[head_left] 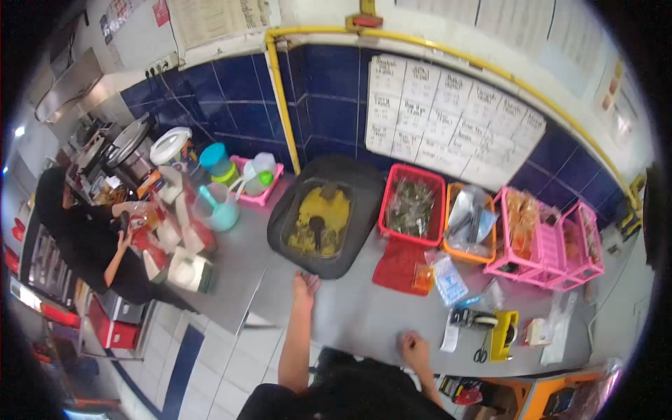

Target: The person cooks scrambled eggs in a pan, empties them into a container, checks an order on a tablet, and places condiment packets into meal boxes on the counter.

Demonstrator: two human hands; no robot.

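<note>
A black tray [364,183] lies on the steel counter [343,308], with a clear-lidded container of yellow food [323,213] on it. At the tray's near edge is my left hand [306,285], its fingers pointing toward the tray; whether it grips the edge is unclear. My right hand [414,346] rests at the counter's front edge, fingers curled, and anything inside them is too small to name. Beyond it lie a red cloth [402,267] and a small orange packet [423,277].
Red basket [411,238], orange basket [470,256] and pink baskets [521,266] line the wall. Scissors [480,355] and a yellow tape dispenser [501,339] lie right. A co-worker [84,231] stands left near boxes [187,269] and a jug [217,210].
</note>
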